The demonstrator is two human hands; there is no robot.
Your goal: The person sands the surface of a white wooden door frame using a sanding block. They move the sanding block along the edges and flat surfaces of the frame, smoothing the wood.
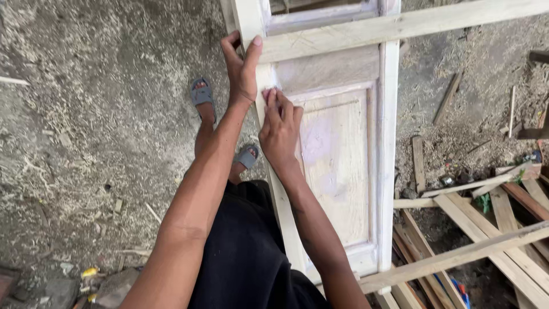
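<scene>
Gripping the door's [337,166] left edge, our left hand [241,67] steadies it; our right hand [280,129], fingers pinched on a small pad [267,92] (sandpaper, perhaps), presses the stile just below, along the door's length.

Both forearms are bare to the lower edge of the frame; no sleeves, watch, rings or gloves visible. Left hand [241,66], upper centre: bare, nails short. Right hand [279,130], centre: bare, nails short. Black garment [246,252], lower centre, plain cloth, no print or seams discernible. Two grey open-toed sandals, left of centre: upper sandal [202,95] with a broad strap across the foot, toes exposed; lower sandal [247,156] of the same type, partly hidden behind the arm. Lower legs above the sandals are uncovered.
</scene>
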